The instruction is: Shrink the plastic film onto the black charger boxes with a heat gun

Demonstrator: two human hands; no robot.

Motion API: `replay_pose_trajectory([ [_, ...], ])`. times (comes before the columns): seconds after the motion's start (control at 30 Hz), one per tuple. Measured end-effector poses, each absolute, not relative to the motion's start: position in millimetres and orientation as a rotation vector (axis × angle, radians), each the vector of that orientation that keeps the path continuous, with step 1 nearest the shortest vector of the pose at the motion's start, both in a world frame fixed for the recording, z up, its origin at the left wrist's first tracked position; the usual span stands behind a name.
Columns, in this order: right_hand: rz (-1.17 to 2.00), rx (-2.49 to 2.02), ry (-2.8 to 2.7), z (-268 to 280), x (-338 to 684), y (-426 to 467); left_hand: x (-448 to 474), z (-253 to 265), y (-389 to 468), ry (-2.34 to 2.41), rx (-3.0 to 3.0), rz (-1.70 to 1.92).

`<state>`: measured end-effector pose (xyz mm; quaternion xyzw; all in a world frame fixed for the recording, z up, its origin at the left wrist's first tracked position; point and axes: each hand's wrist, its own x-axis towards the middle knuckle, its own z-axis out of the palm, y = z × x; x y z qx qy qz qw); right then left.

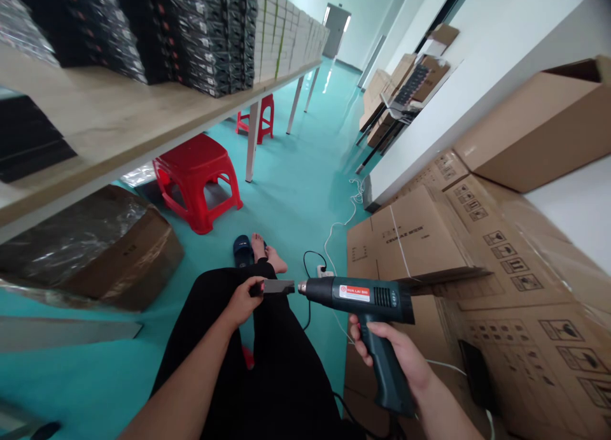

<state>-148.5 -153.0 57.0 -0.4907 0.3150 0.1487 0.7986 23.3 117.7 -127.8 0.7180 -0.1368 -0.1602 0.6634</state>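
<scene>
A dark green, red-labelled heat gun [356,295] points sideways at a slim grey piece [278,286] held near it.

Bare left hand [242,305] closed in a pinch, bare right hand [405,351] wrapped in a grip; bare forearms [195,371] extended forward
</scene>
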Motion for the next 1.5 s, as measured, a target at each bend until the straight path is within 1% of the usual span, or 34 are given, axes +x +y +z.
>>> replay_pose_trajectory([
  [0.27, 0.292, -1.139, 0.673, 61.5, -145.2, -145.4, 21.7, -129.5, 118.4, -0.309, 1.610, -0.351],
  [0.6, 0.365, -1.348, 0.658, 58.1, -141.1, -140.4, 21.3, -133.6, 118.3, -0.346, 1.633, -0.339],
  [0.7, 0.447, -1.313, 0.586, 61.6, -142.0, -131.4, 21.4, -137.5, 117.5, -0.365, 1.661, -0.335],
  [0.8, 0.417, -1.291, 0.546, 68.6, -139.0, -117.4, 20.2, -140.1, 115.9, -0.385, 1.706, -0.319],
  [1.0, 0.522, -1.386, 0.481, 73.5, -131.5, -103.4, 18.2, -136.3, 115.8, -0.416, 1.817, -0.295],
  [1.13, 0.440, -1.430, 0.517, 72.2, -130.6, -102.0, 18.9, -133.7, 116.3, -0.368, 1.801, -0.294],
  [1.27, 0.510, -1.422, 0.496, 73.5, -129.5, -101.3, 19.3, -136.4, 116.4, -0.418, 1.820, -0.261],
  [1.4, 0.460, -1.456, 0.481, 75.5, -128.2, -99.0, 18.8, -142.5, 116.7, -0.457, 1.825, -0.216],
  [1.5, 0.539, -1.441, 0.485, 77.3, -127.1, -95.8, 18.8, -146.3, 116.5, -0.497, 1.837, -0.213],
])
